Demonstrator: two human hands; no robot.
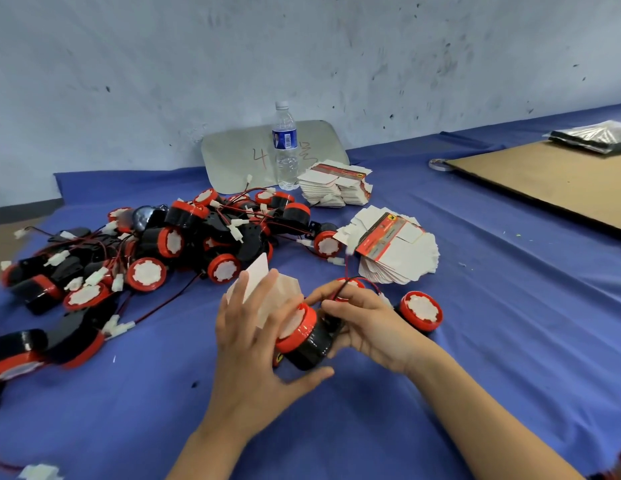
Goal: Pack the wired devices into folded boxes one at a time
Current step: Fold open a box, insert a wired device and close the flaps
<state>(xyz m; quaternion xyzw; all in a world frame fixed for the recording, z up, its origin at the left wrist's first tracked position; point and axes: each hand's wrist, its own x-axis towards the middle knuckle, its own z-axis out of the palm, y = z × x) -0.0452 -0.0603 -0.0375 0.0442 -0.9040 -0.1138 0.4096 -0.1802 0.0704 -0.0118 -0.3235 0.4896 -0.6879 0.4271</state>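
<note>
While the left hand (pixel 253 341) curls its spread fingers over a pale folded box (pixel 264 292), thumb stretched out underneath, the right hand (pixel 366 322) grips the black body of a wired device (pixel 304 341) and holds it, red-rimmed white face first, against the box's open end, low over the middle of the blue cloth (pixel 492 306) covering the table. The right hand's fingertips also pinch the device's red and black wire (pixel 340 289), which loops up over the knuckles. Just beside that hand, to its right, a second device (pixel 421 311) lies alone on the cloth, face tilted upward. To the left and behind, a tangled heap of devices (pixel 163 244) spreads across the cloth, white connectors poking out among the wires. Two stacks of flat box blanks (pixel 397 252) sit beyond the hands, one near, the other further back beside a clear water bottle (pixel 285 147). The bottle stands upright in front of a grey tray (pixel 233 157) that leans against the scuffed wall (pixel 302 57). Far right, a cardboard sheet (pixel 544 188) lies flat, with a roll of tape (pixel 439 164) at its corner and a plastic-wrapped packet (pixel 593 136) at its back edge.
</note>
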